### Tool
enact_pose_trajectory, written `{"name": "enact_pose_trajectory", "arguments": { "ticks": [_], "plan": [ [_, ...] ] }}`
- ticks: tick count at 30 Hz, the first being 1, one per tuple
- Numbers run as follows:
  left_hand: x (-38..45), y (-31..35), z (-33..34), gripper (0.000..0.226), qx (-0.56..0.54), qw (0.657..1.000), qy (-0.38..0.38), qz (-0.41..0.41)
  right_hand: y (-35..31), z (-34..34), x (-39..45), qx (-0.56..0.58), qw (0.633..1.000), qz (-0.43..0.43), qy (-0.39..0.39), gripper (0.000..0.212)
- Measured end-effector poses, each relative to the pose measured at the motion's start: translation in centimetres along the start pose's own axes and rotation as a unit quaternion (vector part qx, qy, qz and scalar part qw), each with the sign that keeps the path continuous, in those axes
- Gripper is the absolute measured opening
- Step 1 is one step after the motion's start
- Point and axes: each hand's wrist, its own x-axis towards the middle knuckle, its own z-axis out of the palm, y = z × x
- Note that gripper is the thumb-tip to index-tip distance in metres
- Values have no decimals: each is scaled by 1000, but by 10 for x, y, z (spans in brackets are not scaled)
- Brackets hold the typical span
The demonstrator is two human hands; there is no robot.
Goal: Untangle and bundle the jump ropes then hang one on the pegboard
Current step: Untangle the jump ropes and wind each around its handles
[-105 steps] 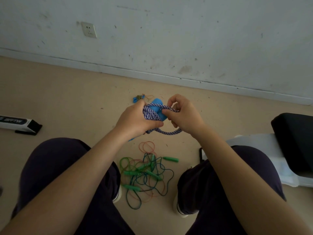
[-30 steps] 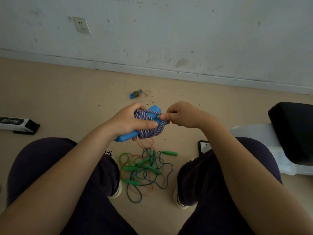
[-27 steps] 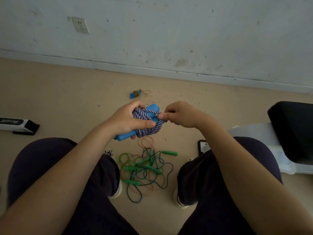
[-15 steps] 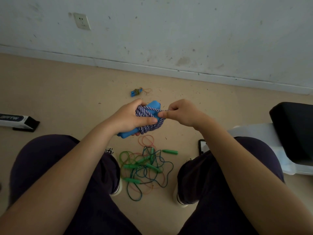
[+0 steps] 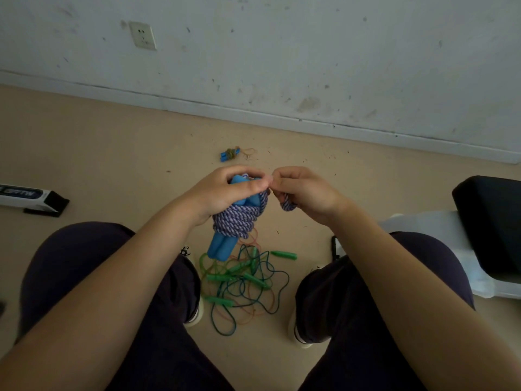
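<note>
Below, dusty tan floor (image 5: pixel 112 153) meeting scuffed white wall (image 5: pixel 310 52), left hand (image 5: pixel 222 193) gripping wound rope bundle (image 5: pixel 236 221), right hand (image 5: pixel 304 190) pinching its loose end, green ropes (image 5: pixel 242 280) tangled underfoot.

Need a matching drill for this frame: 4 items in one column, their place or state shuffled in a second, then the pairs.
1. blue-handled rope bundle
2. green-handled ropes
3. wall socket
4. rope end

a. on the wall, upper left
b. tangled on the floor between the feet
c. gripped in the left hand
d. pinched in the right hand

Pairs: 1-c, 2-b, 3-a, 4-d
</note>
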Motion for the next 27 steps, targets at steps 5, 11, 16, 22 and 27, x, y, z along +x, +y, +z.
{"name": "enact_pose_trajectory", "arguments": {
  "ticks": [5,11,16,22,27],
  "plan": [
    [0,5,-3,22,-63,997,-34,-7,-1,5,-1,54,997,-31,51,35],
    [1,3,-9,19,-96,995,-26,-27,-2,-3,4,20,987,-59,148,39],
    [2,-3,-6,27,-95,994,24,-43,-3,-7,3,0,985,-60,159,24],
    [10,-3,0,30,-177,968,172,-39,5,9,11,-10,987,-18,160,6],
    [17,2,3,33,-267,929,255,-24,15,31,11,78,992,87,40,67]
  ]
}}
